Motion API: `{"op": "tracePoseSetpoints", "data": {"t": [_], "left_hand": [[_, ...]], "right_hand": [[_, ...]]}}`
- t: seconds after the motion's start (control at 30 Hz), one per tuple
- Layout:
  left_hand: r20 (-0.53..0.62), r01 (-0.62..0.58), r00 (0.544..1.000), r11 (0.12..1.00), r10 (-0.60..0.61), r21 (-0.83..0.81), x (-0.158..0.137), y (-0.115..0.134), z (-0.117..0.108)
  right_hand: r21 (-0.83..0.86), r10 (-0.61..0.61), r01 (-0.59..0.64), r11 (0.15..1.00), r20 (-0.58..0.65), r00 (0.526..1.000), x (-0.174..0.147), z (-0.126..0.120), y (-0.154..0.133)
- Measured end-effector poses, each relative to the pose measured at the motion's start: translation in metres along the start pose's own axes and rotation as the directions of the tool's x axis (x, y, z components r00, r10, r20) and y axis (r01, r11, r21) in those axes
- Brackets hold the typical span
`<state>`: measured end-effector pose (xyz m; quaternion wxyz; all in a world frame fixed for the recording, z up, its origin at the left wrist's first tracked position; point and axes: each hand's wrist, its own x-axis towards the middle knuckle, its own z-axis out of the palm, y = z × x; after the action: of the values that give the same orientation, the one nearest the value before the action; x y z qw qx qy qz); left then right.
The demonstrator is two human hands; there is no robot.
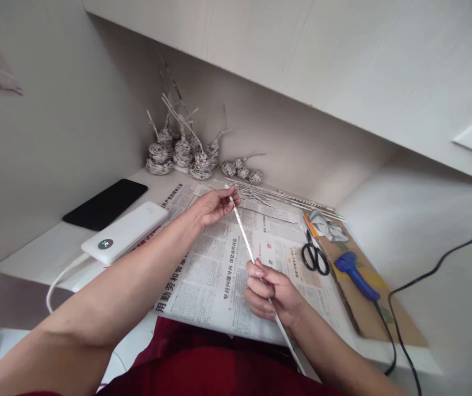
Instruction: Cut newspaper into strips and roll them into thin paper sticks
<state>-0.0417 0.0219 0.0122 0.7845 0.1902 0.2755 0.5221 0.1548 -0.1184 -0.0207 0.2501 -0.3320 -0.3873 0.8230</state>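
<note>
A thin white rolled-paper stick (pixel 243 232) runs slantwise between my two hands above the newspaper (pixel 206 275). My left hand (pixel 219 205) pinches its far tip between thumb and fingers. Lower down, my right hand (pixel 272 290) is wrapped round the same stick, whose near end slopes down past the table edge toward my red clothing. Beyond my left hand lie several more thin paper sticks (pixel 285 199) along the back of the table. Woven gourd-shaped paper pieces (pixel 182 154) stand in the back left corner, with a cluster of smaller ones (pixel 243 171) beside them.
Black-handled scissors (pixel 315 258) lie right of the newspaper. A blue glue gun (pixel 356 275) rests on a cardboard sheet (pixel 388 319), its dark cord trailing right. At left are a black phone (pixel 106 203) and a white power bank (pixel 125 232) with a cable. A shelf panel (pixel 301 60) overhangs the back.
</note>
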Motion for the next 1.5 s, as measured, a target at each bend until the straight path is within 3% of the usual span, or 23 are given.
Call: {"op": "tracePoseSetpoints", "data": {"t": [0.07, 0.1, 0.2, 0.27, 0.3, 0.33, 0.4, 0.47, 0.5, 0.57, 0.63, 0.73, 0.83, 0.9, 0.93, 0.97, 1.03, 1.1, 1.2, 1.27, 1.33, 1.4, 1.5], "left_hand": [[-0.043, -0.006, 0.999, 0.999, 0.007, 0.032, 0.0, -0.001, 0.001], [-0.065, -0.013, 0.998, 0.999, 0.016, 0.043, 0.0, -0.001, 0.001], [-0.098, -0.038, 0.994, 0.998, 0.043, 0.049, 0.001, -0.003, 0.001], [-0.095, -0.041, 0.994, 0.998, 0.046, 0.05, 0.002, -0.003, 0.001], [-0.09, -0.038, 0.995, 0.998, 0.042, 0.051, 0.003, -0.003, 0.001], [-0.084, -0.033, 0.996, 0.998, 0.037, 0.051, 0.003, -0.003, 0.0], [-0.076, -0.021, 0.997, 0.998, 0.025, 0.054, 0.003, -0.003, 0.0], [-0.067, -0.009, 0.998, 0.999, 0.012, 0.053, 0.003, -0.003, 0.0], [-0.061, -0.001, 0.998, 0.999, 0.004, 0.051, 0.002, -0.003, 0.0], [-0.047, 0.014, 0.999, 0.999, -0.012, 0.044, 0.001, -0.004, 0.001], [-0.043, 0.023, 0.999, 0.999, -0.021, 0.046, 0.001, -0.005, 0.002], [-0.052, 0.024, 0.998, 0.997, -0.021, 0.07, 0.0, -0.008, 0.003], [-0.048, 0.028, 0.999, 0.996, -0.024, 0.089, 0.0, -0.012, 0.004], [-0.042, 0.027, 0.999, 0.996, -0.023, 0.09, 0.0, -0.014, 0.004], [-0.039, 0.026, 0.999, 0.996, -0.023, 0.089, -0.001, -0.014, 0.004], [-0.037, 0.03, 0.999, 0.996, -0.027, 0.089, -0.001, -0.014, 0.004], [-0.028, 0.05, 0.998, 0.995, -0.048, 0.089, -0.002, -0.014, 0.004], [-0.022, 0.067, 0.998, 0.994, -0.066, 0.086, -0.002, -0.013, 0.004], [-0.014, 0.081, 0.997, 0.993, -0.081, 0.083, -0.003, -0.014, 0.006], [-0.007, 0.099, 0.995, 0.99, -0.099, 0.097, -0.004, -0.015, 0.006], [-0.004, 0.114, 0.993, 0.987, -0.114, 0.117, -0.003, -0.017, 0.006], [-0.002, 0.114, 0.993, 0.984, -0.115, 0.136, -0.002, -0.019, 0.005], [-0.005, 0.08, 0.997, 0.986, -0.08, 0.146, 0.0, -0.022, 0.005]], "right_hand": [[-0.326, -0.073, 0.016, 0.945, -0.164, 0.984, 0.002, 0.001, -0.002], [-0.533, -0.172, 0.012, 0.846, -0.251, 0.952, 0.003, 0.001, -0.005], [-0.928, -0.513, -0.113, 0.355, -0.294, 0.806, 0.006, 0.001, -0.014], [-0.969, -0.597, -0.157, 0.188, -0.24, 0.765, 0.008, 0.001, -0.016], [-0.968, -0.592, -0.149, 0.203, -0.242, 0.769, 0.009, 0.001, -0.016], [-0.952, -0.557, -0.12, 0.283, -0.265, 0.787, 0.009, 0.001, -0.015], [-0.817, -0.412, -0.025, 0.576, -0.316, 0.855, 0.01, 0.0, -0.012], [-0.514, -0.207, 0.048, 0.857, -0.257, 0.944, 0.008, 0.0, -0.01], [-0.348, -0.131, 0.06, 0.936, -0.185, 0.974, 0.006, 0.0, -0.01], [-0.114, -0.063, 0.056, 0.992, -0.056, 0.996, 0.004, 0.0, -0.009], [-0.065, -0.046, 0.044, 0.997, -0.029, 0.999, 0.003, 0.0, -0.01], [-0.354, -0.097, 0.025, 0.935, -0.185, 0.978, 0.008, 0.001, -0.013], [-0.783, -0.362, -0.034, 0.621, -0.325, 0.874, 0.018, 0.002, -0.02], [-0.902, -0.533, -0.057, 0.428, -0.303, 0.79, 0.024, 0.002, -0.024], [-0.905, -0.556, -0.046, 0.423, -0.3, 0.775, 0.026, 0.001, -0.024], [-0.872, -0.531, -0.015, 0.489, -0.312, 0.788, 0.028, 0.0, -0.024], [-0.667, -0.368, 0.067, 0.742, -0.321, 0.873, 0.03, -0.001, -0.021], [-0.342, -0.189, 0.106, 0.934, -0.219, 0.957, 0.029, -0.003, -0.018], [0.016, -0.085, 0.086, 0.996, -0.04, 0.996, 0.025, -0.003, -0.014], [0.093, -0.068, 0.067, 0.993, 0.006, 0.998, 0.024, -0.003, -0.012], [0.016, -0.064, 0.064, 0.998, -0.032, 0.997, 0.024, -0.004, -0.011], [-0.235, -0.12, 0.078, 0.969, -0.171, 0.978, 0.026, -0.005, -0.013], [-0.676, -0.385, 0.063, 0.735, -0.338, 0.859, 0.032, -0.007, -0.02]]}}
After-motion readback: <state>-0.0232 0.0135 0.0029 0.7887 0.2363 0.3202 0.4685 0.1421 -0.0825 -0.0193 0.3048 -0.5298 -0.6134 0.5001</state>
